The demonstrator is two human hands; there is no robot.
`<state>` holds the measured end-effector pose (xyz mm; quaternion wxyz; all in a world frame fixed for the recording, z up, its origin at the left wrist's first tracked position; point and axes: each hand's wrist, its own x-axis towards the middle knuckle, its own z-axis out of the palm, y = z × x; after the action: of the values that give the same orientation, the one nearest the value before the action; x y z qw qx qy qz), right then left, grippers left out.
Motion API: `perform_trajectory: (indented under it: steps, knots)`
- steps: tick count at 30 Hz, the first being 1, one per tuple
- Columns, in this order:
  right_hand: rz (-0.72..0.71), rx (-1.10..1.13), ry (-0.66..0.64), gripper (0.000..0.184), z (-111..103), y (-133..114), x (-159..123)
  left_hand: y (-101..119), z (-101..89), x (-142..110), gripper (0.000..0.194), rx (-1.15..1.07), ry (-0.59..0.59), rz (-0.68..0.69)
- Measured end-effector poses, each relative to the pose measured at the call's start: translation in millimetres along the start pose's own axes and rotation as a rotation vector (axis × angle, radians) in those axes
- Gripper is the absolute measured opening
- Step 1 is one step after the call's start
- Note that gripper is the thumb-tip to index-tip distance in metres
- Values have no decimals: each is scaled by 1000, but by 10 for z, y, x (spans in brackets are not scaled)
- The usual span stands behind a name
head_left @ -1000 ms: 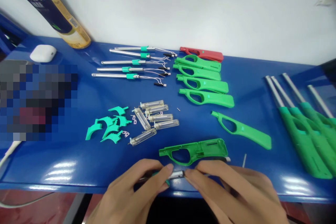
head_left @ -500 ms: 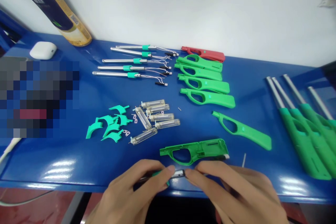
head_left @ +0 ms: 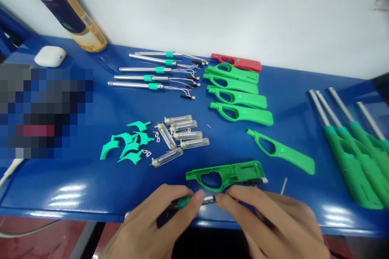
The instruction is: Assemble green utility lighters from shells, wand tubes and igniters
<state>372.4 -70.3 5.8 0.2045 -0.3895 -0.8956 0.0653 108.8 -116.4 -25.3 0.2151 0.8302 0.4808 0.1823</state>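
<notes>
This looks like a small assembly workshop, its glossy blue table [head_left: 100, 188] laid with lighter parts [head_left: 170, 158] grouped by kind. Beyond the open green shell [head_left: 244, 173] lie 6 clear tanks [head_left: 196, 143] and, farther back, 5 metal tubes [head_left: 133, 85] with trailing wires. Well to that shell's right, 4 green lighters [head_left: 349, 174] with tubes protruding lie side by side.

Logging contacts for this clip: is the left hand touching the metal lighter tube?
Touching. The head view shows the left hand holding the metal lighter tube, its thumb against it.
</notes>
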Motion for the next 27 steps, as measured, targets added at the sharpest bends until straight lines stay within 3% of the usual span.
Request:
perform_trajectory:
  steps: [14,22,27]
  knots:
    - [-2,46,-11,52,-82,-12,82,3,22,-13,57,-125,13,-4]
    - [-66,33,-32,36,-43,42,34,93,27,71,49,-139,48,-22]
    - [-79,23,-50,31,-26,83,27,89,40,33,61,-75,58,19]
